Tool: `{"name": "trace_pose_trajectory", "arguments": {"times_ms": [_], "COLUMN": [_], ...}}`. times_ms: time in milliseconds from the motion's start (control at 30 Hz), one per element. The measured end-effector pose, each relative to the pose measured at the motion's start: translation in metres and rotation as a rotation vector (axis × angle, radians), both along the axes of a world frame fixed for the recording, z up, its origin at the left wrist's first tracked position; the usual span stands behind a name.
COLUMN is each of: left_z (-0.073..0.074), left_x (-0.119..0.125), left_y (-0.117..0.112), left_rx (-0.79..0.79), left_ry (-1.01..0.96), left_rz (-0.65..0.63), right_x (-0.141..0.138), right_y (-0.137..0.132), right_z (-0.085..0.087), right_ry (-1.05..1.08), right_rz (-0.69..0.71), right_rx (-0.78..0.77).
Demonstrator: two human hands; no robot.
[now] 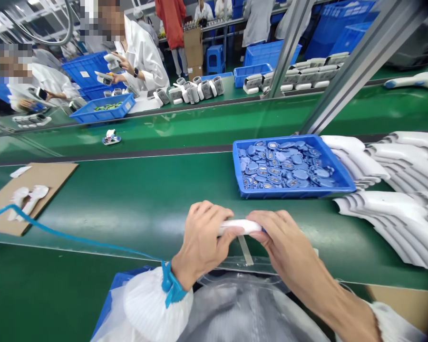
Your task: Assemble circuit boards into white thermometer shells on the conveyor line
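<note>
Both my hands hold one white plastic shell point(239, 226) just above the near edge of the green bench. My left hand point(201, 240) wraps its fingers round the shell's left end; a blue strap circles that wrist. My right hand point(280, 240) pinches the right end, and a bit of blue shows at its fingertips. Beyond the hands stands a blue tray point(337, 167) filled with several small blue button parts point(283, 164).
Rows of white shells point(395, 223) lie stacked at the right. A cardboard sheet point(53, 175) with white pieces lies at the left. The green conveyor belt point(199, 126) carries one small part point(111, 138). People in white coats work beyond it among blue crates. Clear bags point(242, 304) lie below.
</note>
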State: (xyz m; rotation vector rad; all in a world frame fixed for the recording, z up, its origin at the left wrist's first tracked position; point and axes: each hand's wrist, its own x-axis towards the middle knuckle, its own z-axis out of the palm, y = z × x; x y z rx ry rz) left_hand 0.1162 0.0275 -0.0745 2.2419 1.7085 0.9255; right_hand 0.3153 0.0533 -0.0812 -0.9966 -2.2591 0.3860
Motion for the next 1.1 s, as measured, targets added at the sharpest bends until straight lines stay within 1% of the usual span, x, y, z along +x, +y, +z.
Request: {"name": "trace_pose_trajectory", "arguments": {"times_ms": [67, 100, 133, 167, 233, 300, 333, 367, 400, 433, 467, 533, 567, 600, 633, 667, 700, 733, 800, 833, 900, 967, 1000, 1067, 1100], "left_z": [-0.008, -0.013, -0.019, -0.023, -0.029, -0.029, -0.027, -0.024, -0.020, -0.017, -0.015, -0.016, -0.020, -0.025, -0.030, -0.035, -0.040, -0.043, -0.045, -0.044, -0.042, -0.039, -0.037, -0.034, -0.032], "left_x": [0.005, 0.007, 0.009, 0.009, 0.009, 0.005, 0.002, -0.002, -0.005, -0.008, -0.010, -0.013, -0.013, -0.013, -0.013, -0.013, -0.013, -0.014, -0.015, -0.015, -0.013, -0.011, -0.010, -0.012, -0.017], "left_y": [0.000, 0.001, 0.004, 0.008, 0.016, 0.023, 0.024, 0.024, 0.021, 0.018, 0.013, 0.003, 0.000, -0.001, -0.001, 0.002, 0.007, 0.013, 0.025, 0.031, 0.041, 0.047, 0.047, 0.045, 0.042], "left_rx": [0.079, 0.135, 0.198, 0.266, 0.374, 0.390, 0.356, 0.298, 0.228, 0.163, 0.114, 0.102, 0.126, 0.144, 0.142, 0.127, 0.101, 0.073, 0.061, 0.082, 0.136, 0.163, 0.156, 0.110, 0.085], "left_ry": [-0.111, -0.120, -0.097, -0.057, 0.018, 0.042, 0.033, 0.013, -0.019, -0.062, -0.115, -0.262, -0.348, -0.433, -0.508, -0.560, -0.586, -0.586, -0.530, -0.476, -0.352, -0.262, -0.242, -0.224, -0.211], "left_rz": [0.246, 0.341, 0.390, 0.398, 0.363, 0.306, 0.279, 0.254, 0.230, 0.208, 0.188, 0.180, 0.220, 0.296, 0.392, 0.485, 0.554, 0.588, 0.586, 0.582, 0.581, 0.560, 0.539, 0.467, 0.409], "right_x": [0.001, -0.001, -0.003, -0.006, -0.013, -0.020, -0.022, -0.023, -0.024, -0.024, -0.023, -0.023, -0.023, -0.025, -0.027, -0.029, -0.032, -0.035, -0.040, -0.042, -0.046, -0.048, -0.049, -0.049, -0.047], "right_y": [-0.003, -0.004, -0.007, -0.010, -0.017, -0.024, -0.026, -0.026, -0.025, -0.023, -0.020, -0.012, -0.009, -0.007, -0.007, -0.007, -0.009, -0.012, -0.018, -0.021, -0.025, -0.026, -0.026, -0.025, -0.025], "right_z": [0.000, -0.001, -0.004, -0.007, -0.015, -0.021, -0.022, -0.022, -0.020, -0.018, -0.016, -0.012, -0.011, -0.010, -0.011, -0.012, -0.013, -0.015, -0.022, -0.027, -0.036, -0.043, -0.045, -0.044, -0.041], "right_ry": [-0.033, -0.055, -0.080, -0.106, -0.143, -0.134, -0.107, -0.070, -0.024, 0.028, 0.078, 0.187, 0.231, 0.252, 0.241, 0.199, 0.123, 0.026, -0.151, -0.218, -0.293, -0.300, -0.289, -0.252, -0.229], "right_rz": [0.034, 0.047, 0.054, 0.046, -0.002, -0.061, -0.088, -0.113, -0.142, -0.182, -0.227, -0.295, -0.295, -0.261, -0.201, -0.137, -0.088, -0.059, -0.039, -0.040, -0.045, -0.072, -0.085, -0.093, -0.093], "right_rx": [0.013, 0.006, -0.003, -0.004, 0.036, 0.067, 0.038, -0.046, -0.189, -0.388, -0.629, -1.143, -1.361, -1.515, -1.574, -1.532, -1.399, -1.207, -0.784, -0.611, -0.370, -0.226, -0.187, -0.166, -0.172]}}
